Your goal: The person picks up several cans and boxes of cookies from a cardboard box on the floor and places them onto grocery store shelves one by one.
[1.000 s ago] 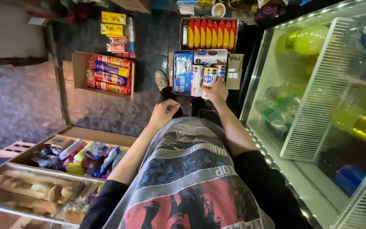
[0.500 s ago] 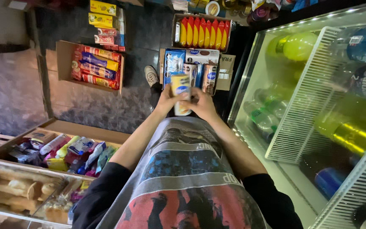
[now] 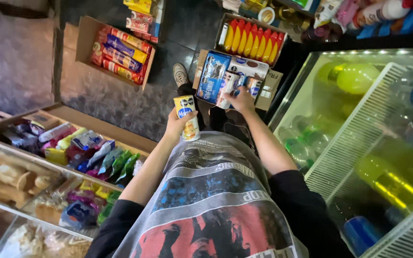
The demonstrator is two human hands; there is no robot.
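Hands have parted: left hand [image 3: 177, 125] grips yellow packet [image 3: 187, 117], right hand [image 3: 241, 99] fingers clasp white packet [image 3: 227, 89].

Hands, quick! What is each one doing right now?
Left hand: closed around a yellow pack of biscuits, lifted up.
Right hand: down in the cardboard box, fingers on a white pack; grip cannot be told.

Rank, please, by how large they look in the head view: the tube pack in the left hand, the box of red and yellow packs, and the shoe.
1. Box of red and yellow packs, largest.
2. Tube pack in the left hand; it is nearer the camera, so its true size is unsure.
3. Shoe, smallest.
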